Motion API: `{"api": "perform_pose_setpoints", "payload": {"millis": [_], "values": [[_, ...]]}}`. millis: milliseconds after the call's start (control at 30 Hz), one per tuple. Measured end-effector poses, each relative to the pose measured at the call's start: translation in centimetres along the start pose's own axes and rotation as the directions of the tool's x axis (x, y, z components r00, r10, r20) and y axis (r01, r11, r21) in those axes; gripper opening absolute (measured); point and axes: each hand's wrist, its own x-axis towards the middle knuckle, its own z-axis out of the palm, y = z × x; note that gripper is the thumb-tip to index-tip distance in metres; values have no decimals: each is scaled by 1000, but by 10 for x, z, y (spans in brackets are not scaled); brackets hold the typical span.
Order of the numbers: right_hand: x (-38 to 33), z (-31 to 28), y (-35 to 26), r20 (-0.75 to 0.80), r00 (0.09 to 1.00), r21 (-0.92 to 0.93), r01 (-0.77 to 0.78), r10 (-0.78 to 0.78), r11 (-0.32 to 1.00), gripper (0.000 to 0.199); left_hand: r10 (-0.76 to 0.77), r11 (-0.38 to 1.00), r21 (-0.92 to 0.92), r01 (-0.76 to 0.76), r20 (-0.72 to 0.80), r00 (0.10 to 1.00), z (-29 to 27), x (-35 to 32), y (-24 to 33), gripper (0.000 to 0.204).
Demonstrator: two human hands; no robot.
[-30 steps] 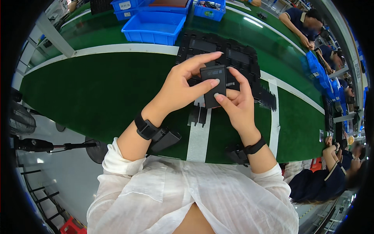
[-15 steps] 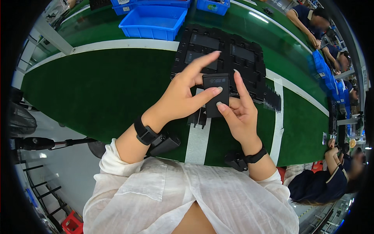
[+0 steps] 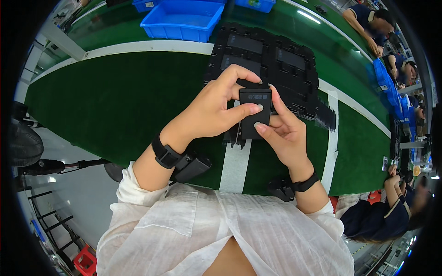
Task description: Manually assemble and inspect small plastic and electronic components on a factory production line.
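A flat black rectangular pack [image 3: 254,120], battery-like with small pale print near its upper end, is held between my two hands above the bench. My left hand [image 3: 214,103] grips it from the left, with the thumb across its face and the index finger arched over its upper end. From the right, my right hand [image 3: 286,133] pinches it, its thumb on the lower face and its index finger at the upper right corner. Just beyond lies a black moulded tray [image 3: 270,69] with similar flat black packs [image 3: 291,59] in its recesses. Under my hands, a small black fixture [image 3: 235,138] is partly hidden.
The bench has a green mat [image 3: 115,101] with white tape strips [image 3: 235,168]. Behind it stands a blue bin [image 3: 182,20]. More blue bins [image 3: 384,76] line the right side, where co-workers sit. A black fan [image 3: 25,142] is at the left.
My left index finger has bent down toward the pack's upper end. My right index finger has come in against its upper right corner. The pack stays in both hands.
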Motion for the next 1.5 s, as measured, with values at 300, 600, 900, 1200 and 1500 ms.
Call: {"api": "perform_pose_setpoints", "payload": {"millis": [300,600,900,1200,1500], "values": [[2,4,0,-187,982,-18,16,-19,1000,65,-200,970,-146,196,-13,980,10,5,-5,49],[2,7,6,-179,983,25,40,-35,999,65,-388,637,-699,324,71,919,22,5,-19,47],[0,11,8,-136,983,-49,115,-120,992,67,-142,899,-436,36,-213,967,30,2,-12,43],[0,14,4,-172,985,111,55,-36,992,63,-18,855,-516,-46,-118,993,16,12,-9,50],[-6,12,2,-109,994,43,-25,30,999,31,190,972,-151,-178,71,979,3,12,-14,44]]}}
